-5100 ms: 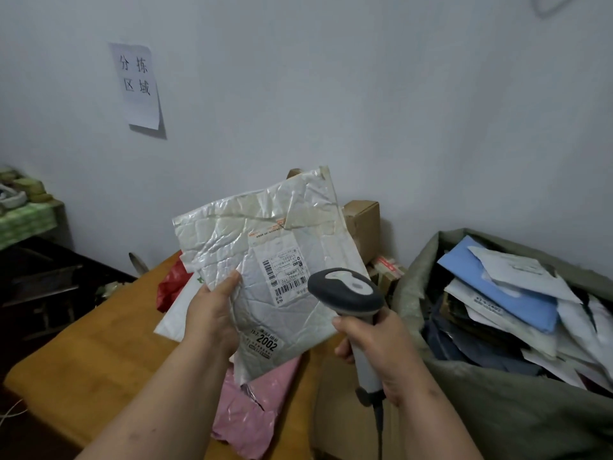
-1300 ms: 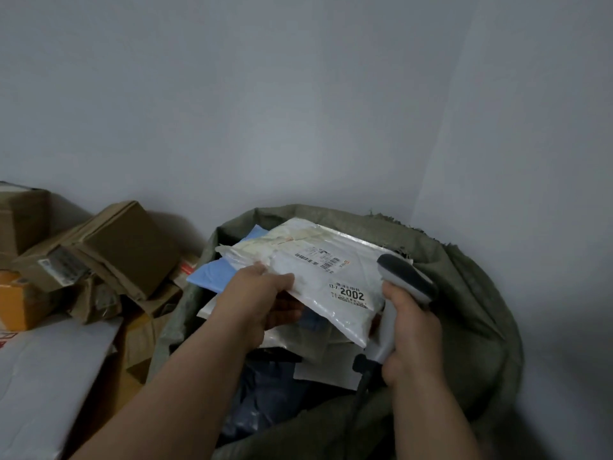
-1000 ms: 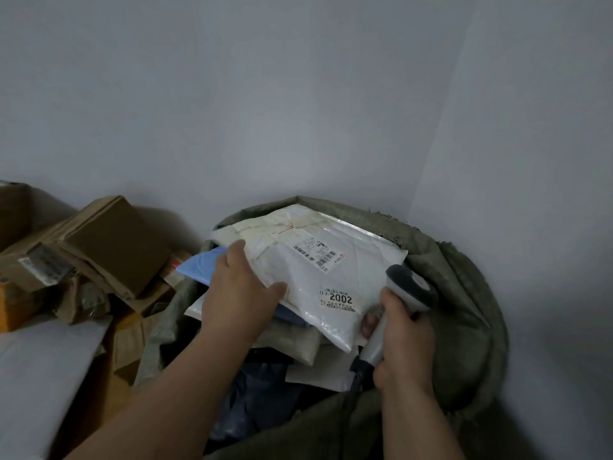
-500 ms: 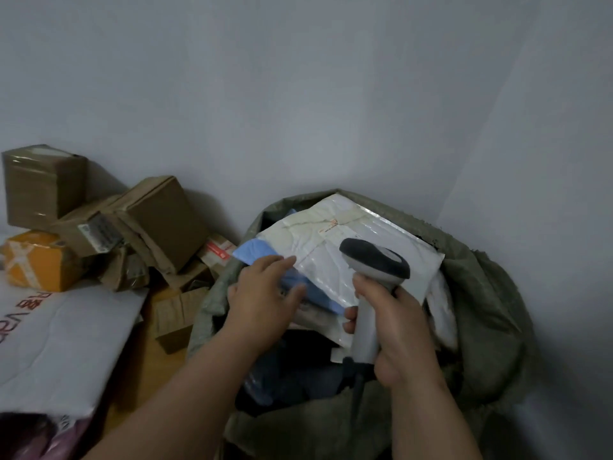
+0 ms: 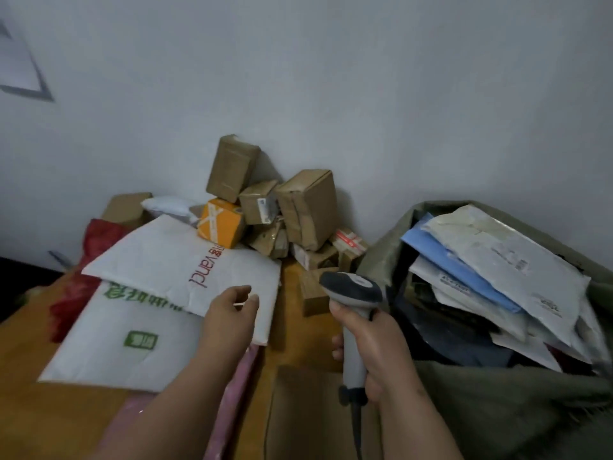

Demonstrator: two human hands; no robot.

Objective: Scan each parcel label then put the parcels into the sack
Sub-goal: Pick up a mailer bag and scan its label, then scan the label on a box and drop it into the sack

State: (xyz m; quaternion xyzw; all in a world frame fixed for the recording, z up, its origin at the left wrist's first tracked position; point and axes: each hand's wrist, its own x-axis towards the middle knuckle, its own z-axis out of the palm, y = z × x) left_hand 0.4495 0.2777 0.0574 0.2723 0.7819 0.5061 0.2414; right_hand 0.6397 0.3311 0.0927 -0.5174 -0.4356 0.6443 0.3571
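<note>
My left hand (image 5: 232, 313), fingers loosely spread, empty, hovers over white vancl mailer (image 5: 185, 263) atop table pile. My right hand (image 5: 371, 346) grips barcode scanner (image 5: 351, 293). Sack (image 5: 497, 410) at right, full of parcels. Step: fetching next parcel. Next: grasp mailer edge, find label.

Showing two bare forearms reaching in from the lower edge, wearing no sleeves, gloves, rings or watch; left hand (image 5: 229, 313) and right hand (image 5: 374, 343) both uncovered, fingers (image 5: 247, 295) bearing short, unpainted nails.
</note>
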